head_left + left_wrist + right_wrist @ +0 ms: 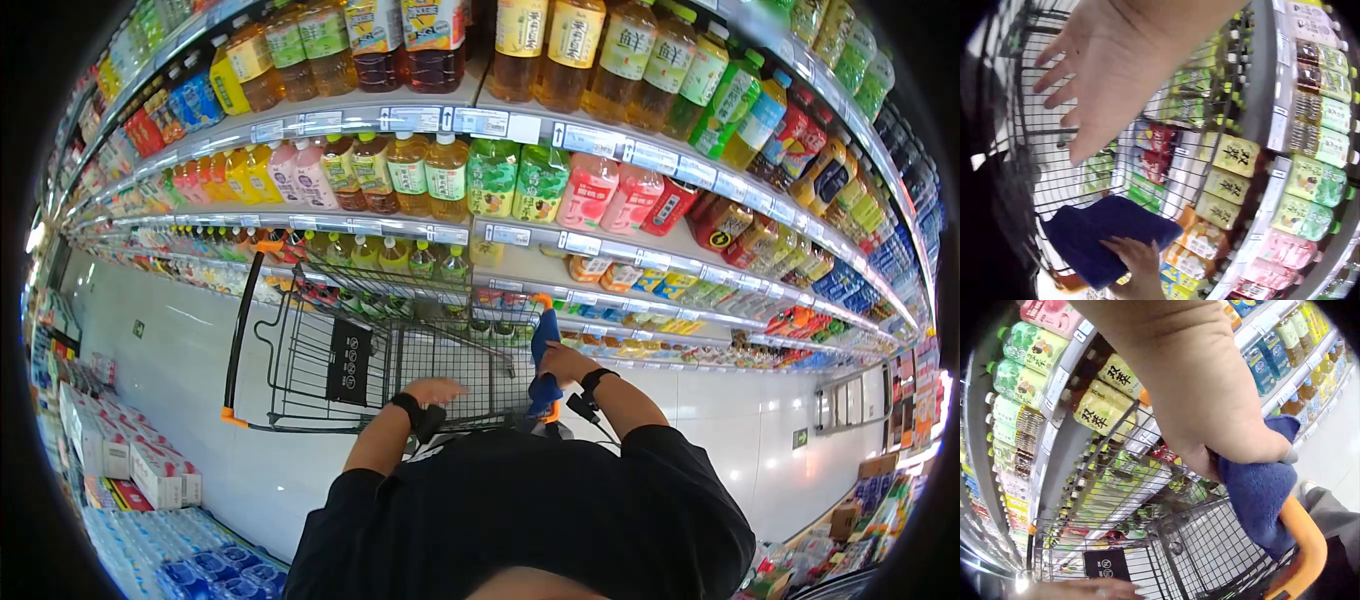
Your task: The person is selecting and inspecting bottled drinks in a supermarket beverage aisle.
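My left hand (437,390) is held over the wire shopping cart (290,375), its fingers straight and spread with nothing in them, as the left wrist view also shows. At the cart's right end, a dark blue cloth (545,350) lies draped over the end bar between two orange corners. On that cloth rests my right hand (568,365); in the right wrist view its thumb and fingers grip the cloth (1260,494) beside an orange corner piece (1307,544). Part of the bar under the cloth is hidden. A black sign panel (350,362) hangs inside the cart.
Long shelves (420,118) of bottled drinks curve across the far side, close behind the cart. Stacked cartons (160,470) and packs of bottled water (220,570) stand at the lower left. Pale tiled floor (700,400) stretches to the right, with a metal rack (853,400) farther off.
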### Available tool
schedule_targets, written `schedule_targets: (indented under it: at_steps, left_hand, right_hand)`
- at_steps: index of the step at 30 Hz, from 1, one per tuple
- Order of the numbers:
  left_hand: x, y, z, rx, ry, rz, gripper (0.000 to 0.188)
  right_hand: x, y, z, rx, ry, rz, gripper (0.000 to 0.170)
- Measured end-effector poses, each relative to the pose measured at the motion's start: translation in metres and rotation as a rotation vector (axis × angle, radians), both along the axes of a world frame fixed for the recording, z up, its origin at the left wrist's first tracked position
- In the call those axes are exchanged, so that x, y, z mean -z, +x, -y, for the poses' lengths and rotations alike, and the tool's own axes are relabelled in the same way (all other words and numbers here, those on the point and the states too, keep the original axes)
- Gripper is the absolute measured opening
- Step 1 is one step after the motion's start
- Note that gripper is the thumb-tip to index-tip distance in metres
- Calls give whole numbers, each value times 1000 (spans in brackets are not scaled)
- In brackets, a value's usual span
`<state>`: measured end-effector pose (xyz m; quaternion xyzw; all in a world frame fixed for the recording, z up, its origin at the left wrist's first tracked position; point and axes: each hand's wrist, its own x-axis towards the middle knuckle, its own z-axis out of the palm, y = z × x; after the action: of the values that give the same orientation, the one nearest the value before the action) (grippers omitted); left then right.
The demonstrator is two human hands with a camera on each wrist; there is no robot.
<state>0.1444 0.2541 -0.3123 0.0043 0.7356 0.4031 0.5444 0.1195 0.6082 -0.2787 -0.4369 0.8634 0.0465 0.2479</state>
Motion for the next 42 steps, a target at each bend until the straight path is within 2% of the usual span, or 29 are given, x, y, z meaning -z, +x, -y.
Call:
schedule_targets:
  at_steps: [2,3,4,5,6,7,8,9,10,11,13,16,17,20,21,24,27,30,31,34,36,39,42]
  left_hand:
    - [23,-51,2,-180,186,-21,43]
    - [-26,-59,-10,-285,198,-126,45]
    - [-85,-68,-27,-389,213,-232,48]
    - [-92,-89,-36,-504,358,-163,48]
    - [-97,-105,-45,-617,502,-86,50]
    - [-115,-115,-56,-654,698,-28,49]
    - [-138,-122,-68,-688,894,28,47]
    - [-153,-131,-82,-685,980,62,47]
    - [-165,-140,-95,-683,1064,97,46]
    - [-175,-144,-109,-679,1148,133,45]
    - [-193,-146,-135,-736,1114,180,45]
    - [-223,-147,-162,-859,1084,298,48]
    - [-225,-146,-166,-913,1100,358,50]
    - [-222,-140,-174,-1032,1151,459,53]
    - [-219,-141,-176,-1060,1161,464,54]
    - [-208,-144,-182,-1144,1151,484,55]
    - [-197,-147,-192,-1165,1153,475,57]
    - [-192,-153,-198,-1133,1160,448,64]
    - [-190,-155,-201,-1139,1174,450,65]
    - [-199,-157,-204,-1176,1198,456,73]
    - [-210,-157,-202,-1221,1232,482,74]
    - [-202,-164,-203,-1245,1267,456,71]
    - [-204,-160,-202,-1134,1458,388,62]
  right_hand:
    - [4,-9,-3,180,-80,199,52]
    - [-24,-14,5,290,-122,315,55]
    - [-8,-37,-1,389,-278,529,55]
    - [-46,-46,5,539,-318,532,56]
    - [-95,-54,14,510,-373,197,52]
    - [-102,-74,11,469,-646,7,48]
    - [-153,-85,16,600,-636,-6,43]
    - [-131,-122,3,517,-894,-261,40]
    - [-167,-138,3,595,-985,-196,35]
    - [-212,-140,10,770,-1019,-198,43]
    - [-241,-174,9,933,-1133,-341,47]
    - [-291,-200,22,1010,-767,-463,48]
    - [-261,-230,16,787,-900,-739,62]
    - [-264,-243,28,868,-920,-775,60]
    - [-252,-255,28,878,-871,-875,61]
    - [-236,-262,30,914,-1047,-980,58]
    - [-232,-256,24,889,-1409,-677,52]
    - [-222,-253,18,905,-1313,-583,41]
    - [-241,-229,23,944,-1274,-549,37]
    - [-261,-183,27,931,-1208,-546,41]
    - [-267,-157,32,845,-1222,-543,37]
    - [-258,-133,35,738,-1186,-522,36]
    - [-236,-117,30,514,-1056,-563,35]
